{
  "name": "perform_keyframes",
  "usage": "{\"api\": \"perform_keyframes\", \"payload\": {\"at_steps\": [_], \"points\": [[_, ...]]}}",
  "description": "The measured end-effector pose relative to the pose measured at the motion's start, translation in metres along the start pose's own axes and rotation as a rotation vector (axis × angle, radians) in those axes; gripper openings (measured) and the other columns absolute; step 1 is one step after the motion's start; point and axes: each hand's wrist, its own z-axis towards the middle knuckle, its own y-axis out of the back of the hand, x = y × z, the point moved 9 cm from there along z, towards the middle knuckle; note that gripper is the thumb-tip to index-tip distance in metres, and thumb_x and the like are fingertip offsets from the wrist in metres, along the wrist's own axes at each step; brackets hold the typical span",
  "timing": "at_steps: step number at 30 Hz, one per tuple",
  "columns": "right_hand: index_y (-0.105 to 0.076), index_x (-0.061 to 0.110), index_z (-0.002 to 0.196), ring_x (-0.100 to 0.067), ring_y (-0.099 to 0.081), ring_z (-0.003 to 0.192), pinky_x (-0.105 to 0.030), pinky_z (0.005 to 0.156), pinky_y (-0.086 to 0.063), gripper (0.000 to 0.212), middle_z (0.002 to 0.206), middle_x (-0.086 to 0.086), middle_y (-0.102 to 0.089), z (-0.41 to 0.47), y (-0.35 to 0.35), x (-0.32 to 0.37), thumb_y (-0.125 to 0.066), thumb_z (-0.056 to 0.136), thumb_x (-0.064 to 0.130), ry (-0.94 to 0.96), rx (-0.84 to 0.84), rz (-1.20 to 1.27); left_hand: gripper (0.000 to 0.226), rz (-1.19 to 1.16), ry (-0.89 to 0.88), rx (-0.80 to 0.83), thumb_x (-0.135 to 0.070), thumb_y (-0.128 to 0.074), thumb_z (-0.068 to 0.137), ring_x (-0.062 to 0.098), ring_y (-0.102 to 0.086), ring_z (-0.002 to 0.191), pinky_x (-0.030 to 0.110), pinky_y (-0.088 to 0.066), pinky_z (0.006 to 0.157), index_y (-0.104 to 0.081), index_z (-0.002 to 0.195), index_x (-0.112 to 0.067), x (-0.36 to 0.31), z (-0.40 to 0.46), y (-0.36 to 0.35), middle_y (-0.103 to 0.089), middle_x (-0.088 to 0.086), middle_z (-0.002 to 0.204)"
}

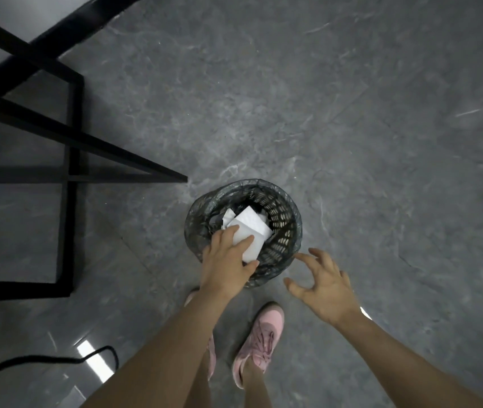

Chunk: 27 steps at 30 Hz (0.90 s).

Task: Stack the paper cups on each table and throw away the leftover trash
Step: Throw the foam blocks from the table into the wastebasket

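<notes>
- the left hand [228,260] reaches down over the near rim of the waste basket [286,231] and holds white crumpled paper [252,231], with the fingers curled over its top and the thumb pressed against its lower edge.
- the paper sits in the mouth of the basket, above the rim line on the near-left side; more white paper lies just behind it, deeper inside.
- the basket is a round, dark, perforated bin lined with a thin dark plastic bag [202,210] whose edge folds over the rim.
- the right hand [322,279] hovers just beside the basket on its right, apart from it, with the fingers spread and slightly bent and nothing in them.
- both forearms are bare and stretch in from the bottom of the view.
- the basket stands on a grey marbled floor [352,113], just in front of the person's feet.
- a pink lace-up shoe [259,341] shows between the two arms; the other pink shoe [211,357] is mostly hidden behind the left forearm.
- a black metal table frame [71,184] stands to the left of the basket, one slanted bar ending near the basket's far-left side without touching it.
- a pale tabletop [13,28] with a dark edge fills the upper-left corner.
- a black cable [58,362] curves across the floor at the lower left, beside a bright reflection on the tiles.
</notes>
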Motion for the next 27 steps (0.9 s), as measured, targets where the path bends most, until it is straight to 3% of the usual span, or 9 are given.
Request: {"api": "perform_keyframes", "payload": {"at_steps": [7,12,18,21,27], "points": [[-0.035,0.041,0.14,-0.013,-0.029,0.138,-0.037,0.113,-0.018,0.067,0.149,0.01,-0.024,-0.013,0.0,-0.016,-0.053,0.079,0.063,-0.055,0.022,0.038,0.07,0.092,0.086,0.127,-0.057,-0.059,0.084,0.02,-0.015,0.141,0.044,-0.03,0.106,-0.035,0.145,-0.034,0.009,0.014,-0.014,-0.013,-0.003,0.155],[-0.032,0.04,0.142,-0.012,-0.029,0.137,-0.038,0.113,-0.017,0.064,0.15,0.01,-0.022,-0.042,0.026,0.008,-0.054,0.085,0.057,-0.026,0.061,0.051,0.063,0.046,0.063,0.071,-0.047,-0.056,0.091,0.019,-0.022,0.14,0.039,-0.03,0.107,-0.031,0.147,-0.033,-0.012,-0.023,0.036,-0.015,-0.002,0.155],[-0.027,0.041,0.143,-0.013,-0.02,0.14,-0.03,0.111,-0.02,0.057,0.154,0.01,-0.012,-0.102,0.127,0.105,-0.048,0.09,0.05,0.179,0.049,-0.182,0.058,0.018,0.136,-0.005,-0.044,-0.048,0.095,0.017,-0.042,0.129,0.034,-0.04,0.1,-0.03,0.148,-0.031,-0.054,-0.092,0.179,-0.031,-0.003,0.146],[-0.028,0.043,0.142,-0.006,-0.025,0.137,-0.022,0.106,-0.023,0.054,0.149,0.019,-0.02,-0.143,0.187,0.172,-0.046,0.091,0.053,0.322,0.101,-0.274,0.053,0.078,0.145,-0.047,-0.048,-0.044,0.095,0.018,-0.046,0.125,0.032,-0.041,0.095,-0.033,0.144,-0.034,-0.084,-0.137,0.269,-0.04,-0.003,0.138],[-0.031,0.037,0.144,-0.013,-0.035,0.135,-0.028,0.106,-0.029,0.055,0.144,0.006,-0.035,-0.248,0.306,0.31,-0.046,0.092,0.052,0.592,0.078,-0.52,0.054,-0.043,0.156,-0.37,-0.055,-0.04,0.095,0.016,-0.045,0.126,0.035,-0.04,0.097,-0.031,0.145,-0.037,-0.114,-0.258,0.445,-0.042,-0.007,0.136]]}}
